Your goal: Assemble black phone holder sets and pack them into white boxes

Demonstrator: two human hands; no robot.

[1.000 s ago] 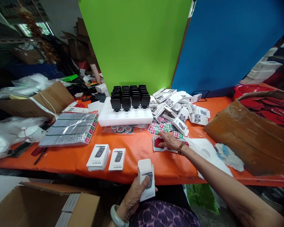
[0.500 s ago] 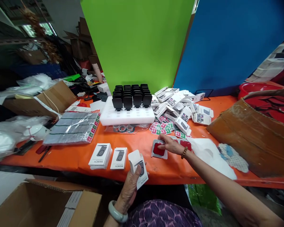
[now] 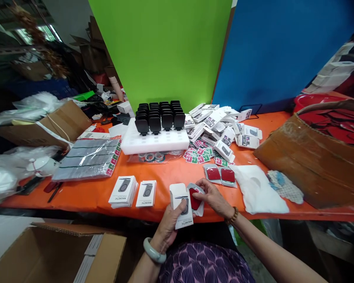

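Head view. Left hand [image 3: 168, 228], with a pale green bangle on the wrist, closed around a small white cardboard box printed with a grey holder [image 3: 181, 205], thumb across the front, top flap open, box held upright just over the near edge of the orange-covered table [image 3: 171, 175]. Right hand [image 3: 214, 197], with a brown bead bracelet at the wrist, pinched on a clear plastic pouch with a red pad inside [image 3: 195, 198], pouch pressed right beside the box, touching its right side. Hands close together, almost meeting at the box.

Just beyond the right hand, on the table: two more red pads in clear pouches [image 3: 220, 174], side by side. To their right, a crumpled white foam sheet [image 3: 256, 188]. Left of the held box, two low stacks of flat white boxes marked MAGNETIC [image 3: 133, 191], lying face up. Farther back, a white foam tray [image 3: 155, 141] carrying rows of upright black square holders [image 3: 159, 116]. Right of the tray, a loose heap of small white printed cartons [image 3: 221, 127], with red and green square packets [image 3: 199, 157] scattered in front. At far right, a large brown cardboard box wrapped in tape [image 3: 309, 161]. At lower left, below the table edge, an open brown carton [image 3: 59, 255].
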